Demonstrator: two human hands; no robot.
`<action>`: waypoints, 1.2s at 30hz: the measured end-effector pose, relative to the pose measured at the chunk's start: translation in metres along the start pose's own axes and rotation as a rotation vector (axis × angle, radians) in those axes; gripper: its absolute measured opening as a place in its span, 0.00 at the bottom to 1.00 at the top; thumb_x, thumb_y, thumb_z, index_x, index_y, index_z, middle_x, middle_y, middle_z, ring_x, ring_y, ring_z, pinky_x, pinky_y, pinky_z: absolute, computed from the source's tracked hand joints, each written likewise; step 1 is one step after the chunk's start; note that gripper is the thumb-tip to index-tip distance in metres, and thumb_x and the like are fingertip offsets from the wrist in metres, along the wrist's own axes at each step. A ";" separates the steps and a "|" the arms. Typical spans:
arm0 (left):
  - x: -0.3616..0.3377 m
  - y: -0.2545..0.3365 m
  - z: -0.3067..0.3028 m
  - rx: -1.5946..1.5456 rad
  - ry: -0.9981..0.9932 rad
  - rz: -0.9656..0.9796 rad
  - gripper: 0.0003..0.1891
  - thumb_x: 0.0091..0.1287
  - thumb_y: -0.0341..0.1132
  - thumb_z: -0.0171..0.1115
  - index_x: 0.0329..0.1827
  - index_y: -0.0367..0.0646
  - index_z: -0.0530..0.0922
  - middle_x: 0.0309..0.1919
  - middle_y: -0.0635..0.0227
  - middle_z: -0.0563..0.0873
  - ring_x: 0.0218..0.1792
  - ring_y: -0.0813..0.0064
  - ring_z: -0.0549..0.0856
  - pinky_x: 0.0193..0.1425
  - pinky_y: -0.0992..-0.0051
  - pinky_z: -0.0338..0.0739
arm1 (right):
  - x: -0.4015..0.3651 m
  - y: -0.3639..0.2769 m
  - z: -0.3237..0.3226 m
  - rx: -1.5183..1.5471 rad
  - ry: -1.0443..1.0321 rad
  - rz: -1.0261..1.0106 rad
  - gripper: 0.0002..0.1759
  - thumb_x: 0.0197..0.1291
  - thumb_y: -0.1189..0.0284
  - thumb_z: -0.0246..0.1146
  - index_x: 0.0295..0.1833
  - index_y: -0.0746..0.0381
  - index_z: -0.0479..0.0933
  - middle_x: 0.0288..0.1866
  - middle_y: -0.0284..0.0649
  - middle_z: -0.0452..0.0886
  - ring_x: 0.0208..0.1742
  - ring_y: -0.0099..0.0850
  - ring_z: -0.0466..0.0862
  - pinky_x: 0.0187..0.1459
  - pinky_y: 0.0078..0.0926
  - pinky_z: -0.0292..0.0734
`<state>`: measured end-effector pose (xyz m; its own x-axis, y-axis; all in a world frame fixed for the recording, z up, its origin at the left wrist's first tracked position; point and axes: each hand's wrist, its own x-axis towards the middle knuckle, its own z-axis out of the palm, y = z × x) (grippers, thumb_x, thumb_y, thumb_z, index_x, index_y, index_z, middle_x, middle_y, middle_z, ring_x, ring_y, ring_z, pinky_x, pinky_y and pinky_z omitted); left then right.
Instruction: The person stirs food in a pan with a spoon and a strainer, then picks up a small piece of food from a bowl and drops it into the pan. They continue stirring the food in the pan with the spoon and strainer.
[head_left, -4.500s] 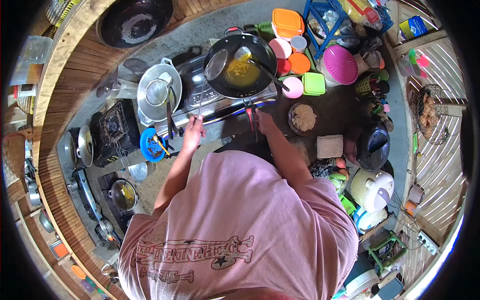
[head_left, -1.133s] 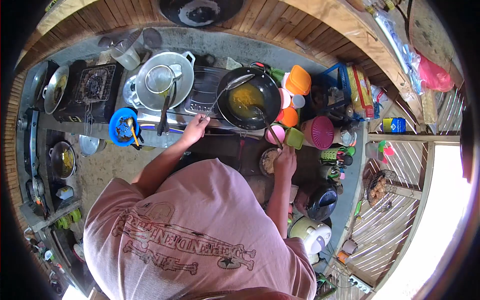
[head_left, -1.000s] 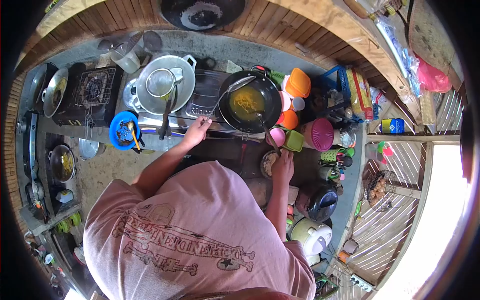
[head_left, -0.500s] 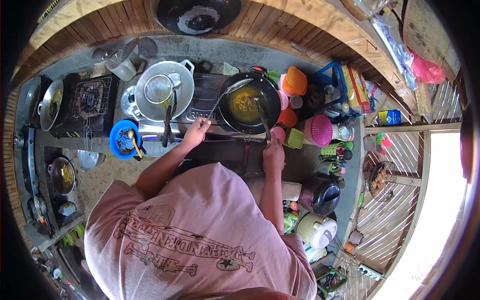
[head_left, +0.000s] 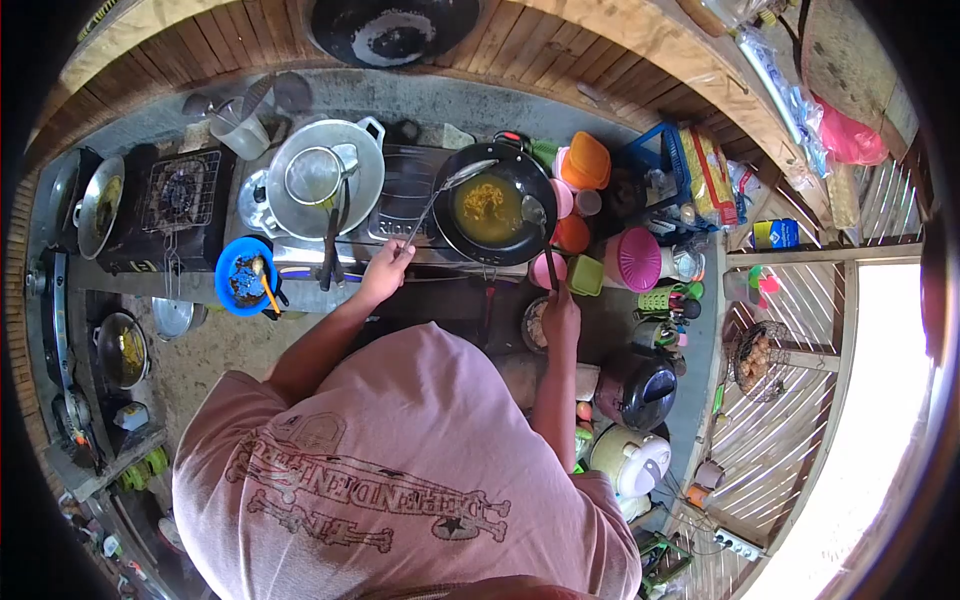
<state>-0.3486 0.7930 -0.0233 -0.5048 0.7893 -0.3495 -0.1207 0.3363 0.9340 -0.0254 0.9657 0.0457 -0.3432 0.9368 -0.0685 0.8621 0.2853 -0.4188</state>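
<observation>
A black wok [head_left: 452, 225] sits on the stove, with yellowish oil in its bottom and a clump of golden bits [head_left: 485, 200] frying there. My left hand [head_left: 388, 268] is closed round the thin handle of a metal spatula [head_left: 468, 174], whose head rests over the wok's upper left rim. In my right hand [head_left: 561, 318] is the dark handle of a ladle [head_left: 534, 209]; its rounded metal head is inside the wok, at the right of the golden bits. Below the wok, partly hidden by my right hand, is a bowl [head_left: 534, 325] with pale contents.
Left of the wok stands a large aluminium pot [head_left: 368, 190] with a strainer [head_left: 314, 175] and dark-handled utensils across it. A blue bowl [head_left: 228, 270] with a spoon is at the counter's front edge. Pink, orange and green containers [head_left: 583, 275] crowd the wok's right side.
My right hand has moved slightly down and right, drawing the ladle's head toward the wok's right side. The bowl beside it now shows more. My left hand and the spatula have barely shifted.
</observation>
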 end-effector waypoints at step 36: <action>-0.025 0.002 -0.002 -0.024 0.058 -0.004 0.17 0.79 0.48 0.55 0.49 0.40 0.74 0.20 0.75 0.71 0.16 0.82 0.74 0.20 0.76 0.68 | -0.023 -0.004 -0.048 -0.124 0.077 -0.268 0.27 0.63 0.74 0.61 0.69 0.51 0.77 0.40 0.49 0.82 0.42 0.50 0.85 0.40 0.49 0.80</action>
<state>-0.3375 0.7727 -0.0126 -0.5526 0.7570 -0.3486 -0.1425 0.3262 0.9345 -0.0033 0.9526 0.0925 -0.5398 0.8358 0.1004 0.7849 0.5428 -0.2988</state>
